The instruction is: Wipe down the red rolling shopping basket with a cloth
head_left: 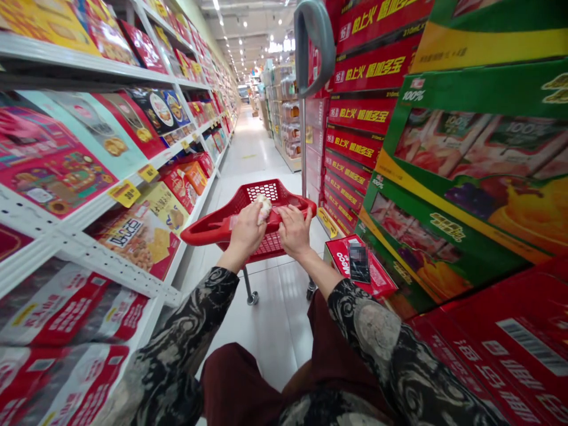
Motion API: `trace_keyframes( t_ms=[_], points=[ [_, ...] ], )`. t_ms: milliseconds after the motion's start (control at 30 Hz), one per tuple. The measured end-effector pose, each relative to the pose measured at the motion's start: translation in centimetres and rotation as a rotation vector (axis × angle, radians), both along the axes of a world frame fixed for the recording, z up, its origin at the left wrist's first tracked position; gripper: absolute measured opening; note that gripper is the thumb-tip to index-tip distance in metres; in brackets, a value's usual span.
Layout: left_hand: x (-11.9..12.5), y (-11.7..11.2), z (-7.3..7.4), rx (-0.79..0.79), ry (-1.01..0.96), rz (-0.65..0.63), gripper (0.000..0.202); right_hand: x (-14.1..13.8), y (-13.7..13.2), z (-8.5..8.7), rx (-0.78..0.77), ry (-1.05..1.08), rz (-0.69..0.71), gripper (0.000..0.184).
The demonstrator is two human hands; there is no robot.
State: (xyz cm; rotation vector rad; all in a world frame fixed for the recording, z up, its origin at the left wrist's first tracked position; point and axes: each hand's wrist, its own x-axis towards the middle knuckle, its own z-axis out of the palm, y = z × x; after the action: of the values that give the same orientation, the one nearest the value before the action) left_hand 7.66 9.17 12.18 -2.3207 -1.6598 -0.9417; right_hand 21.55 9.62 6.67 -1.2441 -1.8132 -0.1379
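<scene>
A red plastic shopping basket on wheels stands in the aisle in front of me, its grey pull handle rising on a pole at the right. My left hand is closed on a crumpled whitish cloth or tissue and presses it against the basket's near rim. Beside it, my right hand lies on the same rim with its fingers bent down over the edge, holding nothing that I can see. Both sleeves carry a dark swirl pattern.
White shelves with boxed snacks and yellow price tags run along the left. At the right are stacked red cartons and green juice cartons. A phone lies on a low red box. The pale tiled aisle runs ahead.
</scene>
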Motion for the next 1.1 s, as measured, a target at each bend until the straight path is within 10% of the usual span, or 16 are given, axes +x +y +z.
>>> trace_keyframes(
  t_ms=[133, 400, 700, 1100],
  points=[
    [1.5, -0.1, -0.3, 0.045, 0.123, -0.092, 0.046, 0.2, 0.2, 0.1, -0.010, -0.020, 0.001, 0.045],
    [-5.2, -2.0, -0.5, 0.058, 0.133, 0.100, 0.046, 0.8, -0.3, 1.3, -0.054, -0.031, 0.014, 0.046],
    [3.3, -0.7, -1.6, 0.140, 0.251, -0.107, 0.044, 1.9, -0.1, 1.5, -0.013, -0.033, 0.002, 0.046],
    [-2.8, -3.0, 0.1, 0.062, 0.317, 0.182, 0.047, 2.0, 0.0, 1.8, -0.030, -0.032, 0.020, 0.044]
  ],
)
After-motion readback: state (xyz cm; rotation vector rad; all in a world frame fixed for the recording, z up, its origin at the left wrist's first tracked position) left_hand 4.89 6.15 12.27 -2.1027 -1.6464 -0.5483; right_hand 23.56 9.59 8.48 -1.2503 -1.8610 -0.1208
